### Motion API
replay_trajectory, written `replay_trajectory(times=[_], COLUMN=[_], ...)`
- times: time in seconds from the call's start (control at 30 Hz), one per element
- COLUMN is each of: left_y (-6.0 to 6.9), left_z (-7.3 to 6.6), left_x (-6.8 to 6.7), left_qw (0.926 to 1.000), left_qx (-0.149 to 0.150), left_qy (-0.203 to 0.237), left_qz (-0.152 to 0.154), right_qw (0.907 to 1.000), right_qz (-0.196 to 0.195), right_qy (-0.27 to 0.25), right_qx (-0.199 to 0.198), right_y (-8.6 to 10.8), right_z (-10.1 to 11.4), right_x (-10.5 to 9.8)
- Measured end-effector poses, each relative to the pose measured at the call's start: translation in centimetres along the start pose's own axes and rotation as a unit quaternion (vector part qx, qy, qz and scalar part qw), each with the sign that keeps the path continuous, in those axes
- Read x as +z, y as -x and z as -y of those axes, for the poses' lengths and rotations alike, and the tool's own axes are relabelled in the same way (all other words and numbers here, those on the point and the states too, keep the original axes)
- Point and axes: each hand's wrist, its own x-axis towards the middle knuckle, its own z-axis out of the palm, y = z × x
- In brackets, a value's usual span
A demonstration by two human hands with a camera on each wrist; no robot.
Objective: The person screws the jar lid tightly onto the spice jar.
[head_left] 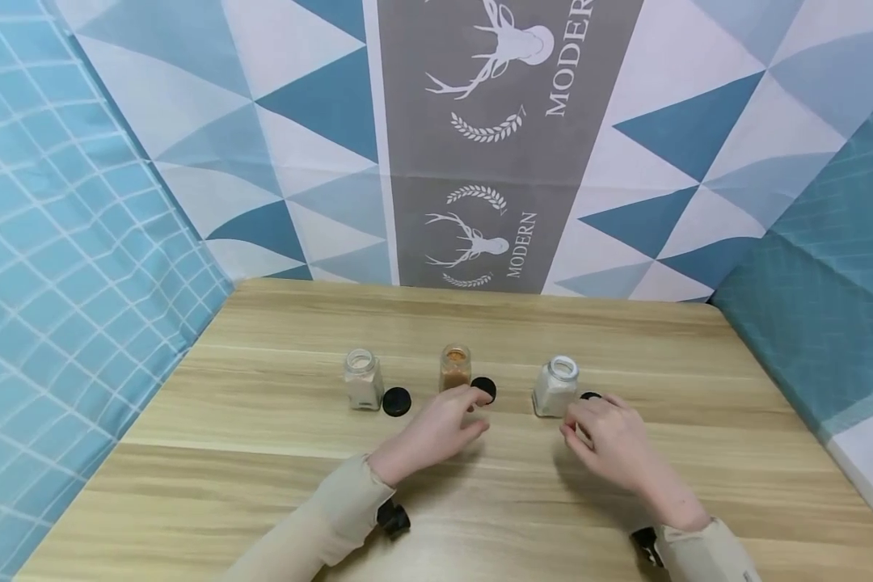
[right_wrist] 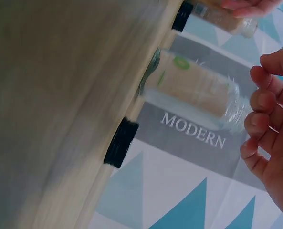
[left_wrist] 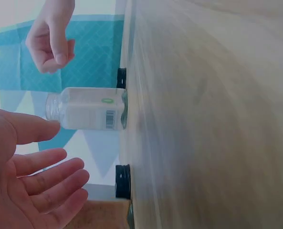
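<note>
Jars (head_left: 555,394), 3, stand apart inside table (head_left: 524,517) edges; left hand (head_left: 434,430) relaxed, right hand (head_left: 614,444) loosely curled.

It's glossy clear glass on the jars (head_left: 554,394) — black plastic-looking lids (head_left: 396,402) — smooth wood-grain tabletop (head_left: 512,517), and creased matt cloth (head_left: 320,202) far behind!

Wooden table (head_left: 509,517), deer-print backdrop (head_left: 480,174), blue gridded cloth (head_left: 65,267) at left, teal cloth (head_left: 829,275) at right

Backed beyond the table (head_left: 509,501) by triangle-patterned cloth (head_left: 320,105); flanked left of it by blue cloth (head_left: 65,242), right by teal cloth (head_left: 822,267).
</note>
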Motion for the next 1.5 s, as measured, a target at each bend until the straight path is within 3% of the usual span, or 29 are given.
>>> replay_trajectory(times=[0.17, 0.4, 0.63, 0.8, 1.0, 1.13, 1.27, 1.5], left_y=[-0.9, -2.0, -3.6, -4.5, -5.6, -6.4, -7.1, -7.8], left_z=[-0.9, -1.9, -2.6, -2.7, -2.8, -2.7, -2.5, -2.1], left_x=[0.7, 1.4, 2.7, 3.5, 3.9, 4.5, 4.9, 4.9], left_qw=[0.9999, 0.9984, 0.9929, 0.9881, 0.9875, 0.9858, 0.9839, 0.9782], left_qx=[-0.003, -0.048, -0.089, -0.115, -0.117, -0.118, -0.124, -0.123], left_qy=[0.011, 0.028, 0.077, 0.101, 0.101, 0.104, 0.114, 0.158], left_qz=[0.002, 0.013, 0.016, 0.011, 0.031, 0.059, 0.060, 0.056], right_qw=[0.9998, 0.9970, 0.9914, 0.9833, 0.9734, 0.9607, 0.9493, 0.9416], right_qz=[0.004, 0.029, 0.056, 0.097, 0.136, 0.194, 0.235, 0.255], right_qy=[0.008, 0.007, 0.023, 0.029, 0.010, -0.021, -0.055, -0.086], right_qx=[0.017, 0.071, 0.116, 0.151, 0.184, 0.198, 0.201, 0.202], right_y=[0.2, 0.1, 0.1, 0.3, 0.3, 0.1, 0.0, 0.3], right_z=[-1.2, -2.5, -3.6, -3.9, -4.3, -4.5, -4.7, -4.7], right_x=[-0.3, -0.5, -0.5, -0.2, 0.5, 0.7, 0.9, 0.9])
